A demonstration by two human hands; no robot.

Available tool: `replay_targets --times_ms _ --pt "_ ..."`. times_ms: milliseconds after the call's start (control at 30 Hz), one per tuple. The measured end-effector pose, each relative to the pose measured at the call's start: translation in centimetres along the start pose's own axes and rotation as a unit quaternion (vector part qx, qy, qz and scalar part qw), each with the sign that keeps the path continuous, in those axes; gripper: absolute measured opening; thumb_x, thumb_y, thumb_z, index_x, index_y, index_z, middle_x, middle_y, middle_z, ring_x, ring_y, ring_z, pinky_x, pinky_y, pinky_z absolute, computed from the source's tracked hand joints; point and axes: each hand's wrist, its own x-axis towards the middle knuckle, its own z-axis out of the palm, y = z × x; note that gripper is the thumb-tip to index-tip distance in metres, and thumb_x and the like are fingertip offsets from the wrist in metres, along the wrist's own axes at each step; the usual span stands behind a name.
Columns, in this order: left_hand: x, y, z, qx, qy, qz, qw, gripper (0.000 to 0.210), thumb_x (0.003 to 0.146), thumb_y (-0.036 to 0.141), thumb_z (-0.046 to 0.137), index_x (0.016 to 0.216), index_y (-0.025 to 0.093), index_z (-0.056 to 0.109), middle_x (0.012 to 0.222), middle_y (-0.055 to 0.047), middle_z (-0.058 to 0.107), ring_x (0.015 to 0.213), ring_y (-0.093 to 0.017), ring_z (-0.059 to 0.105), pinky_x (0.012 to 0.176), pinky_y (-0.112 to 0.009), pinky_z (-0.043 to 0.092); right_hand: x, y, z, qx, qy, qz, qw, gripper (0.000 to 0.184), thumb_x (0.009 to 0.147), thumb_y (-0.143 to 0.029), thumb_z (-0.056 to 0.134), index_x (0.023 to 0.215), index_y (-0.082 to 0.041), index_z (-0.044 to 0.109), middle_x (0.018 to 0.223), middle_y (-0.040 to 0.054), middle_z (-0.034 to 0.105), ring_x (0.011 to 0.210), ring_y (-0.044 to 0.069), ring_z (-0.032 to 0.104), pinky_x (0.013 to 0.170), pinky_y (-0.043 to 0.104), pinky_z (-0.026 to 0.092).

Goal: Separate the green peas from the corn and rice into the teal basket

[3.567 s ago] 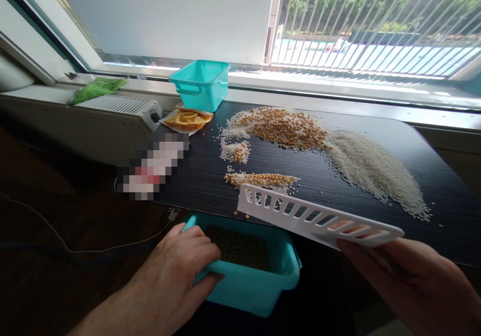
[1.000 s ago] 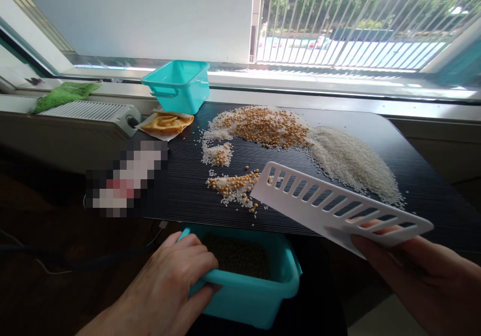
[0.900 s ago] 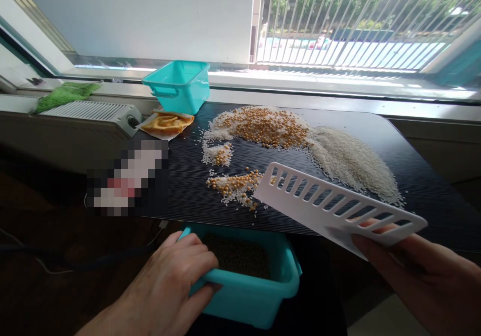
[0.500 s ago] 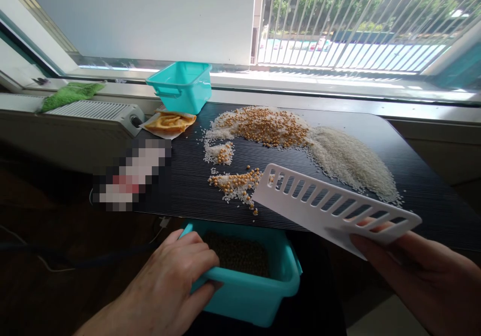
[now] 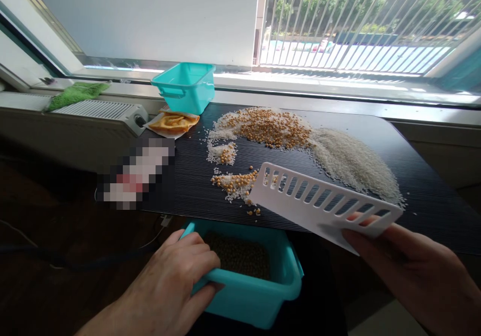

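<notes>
At lower centre, the left hand [image 5: 180, 263] has fingers clamped on the turquoise bin [image 5: 251, 296]; lower right, the right hand [image 5: 417, 258] pinches the white slotted strip [image 5: 296, 210] by the nearest bean-and-rice pile [image 5: 235, 181], mid-frame. I'd hold that strip low and level, bin snug under the table [image 5: 184, 176].

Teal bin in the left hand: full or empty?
Neither: small dark grains lie inside the teal bin, below the rim the left hand grips.

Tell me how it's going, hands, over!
Left fingers grip near tub. Right fingers hold slotted strip. Small pile partly hidden behind strip. Mixed heap beyond.
</notes>
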Motion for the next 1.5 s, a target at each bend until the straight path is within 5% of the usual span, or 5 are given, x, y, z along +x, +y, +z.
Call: replay_targets --times_ms 133,467,800,1100,1500 --pt "-0.1 -0.2 0.1 -0.002 -0.002 0.004 1.0 0.014 0.089 0.013 0.055 0.081 0.023 0.061 0.085 0.003 0.062 0.087 -0.017 0.055 0.088 -0.036 0.037 -0.6 0.8 -0.5 0.073 -0.014 -0.035 0.997 0.015 0.07 -0.029 0.069 0.079 -0.036 0.078 0.072 -0.0094 0.078 0.056 0.015 0.074 0.052 0.012 0.056" --pt "-0.3 -0.5 0.2 -0.005 0.019 0.011 1.0 0.014 0.09 0.013 0.055 0.081 0.023 0.059 0.084 0.003 0.061 0.086 -0.017 0.054 0.091 -0.035 0.037 -3.9 4.2 -1.1 0.026 -0.032 -0.025 0.999 0.026 0.078 -0.028 0.067 0.097 -0.043 0.075 0.087 -0.0111 0.079 0.067 0.017 0.076 0.058 0.014 0.06" --pt "-0.3 -0.5 0.2 -0.003 0.004 0.017 1.0 0.013 0.09 0.015 0.055 0.082 0.024 0.06 0.085 0.003 0.061 0.085 -0.017 0.054 0.088 -0.035 0.038 -1.6 0.8 -0.6 0.078 -0.011 -0.054 0.995 0.02 0.071 -0.025 0.069 0.08 -0.039 0.079 0.072 -0.0104 0.078 0.054 0.015 0.073 0.051 0.011 0.056" --pt "-0.2 -1.8 0.4 -0.008 0.018 0.034 0.999 0.01 0.087 0.016 0.061 0.083 0.025 0.062 0.085 0.003 0.061 0.084 -0.017 0.054 0.083 -0.033 0.041 -2.4 1.7 -0.7 0.033 -0.014 -0.034 0.999 0.012 0.072 -0.032 0.068 0.075 -0.037 0.079 0.067 -0.0068 0.077 0.046 0.017 0.07 0.04 0.016 0.053" --pt "-0.2 -1.3 0.2 -0.008 0.035 0.043 0.998 0.01 0.086 0.015 0.061 0.083 0.025 0.062 0.085 0.002 0.063 0.086 -0.019 0.055 0.082 -0.032 0.043 -1.7 1.2 -0.8 0.047 -0.037 -0.001 0.998 0.015 0.073 -0.031 0.068 0.08 -0.035 0.08 0.075 -0.0056 0.079 0.058 0.018 0.074 0.052 0.019 0.059"
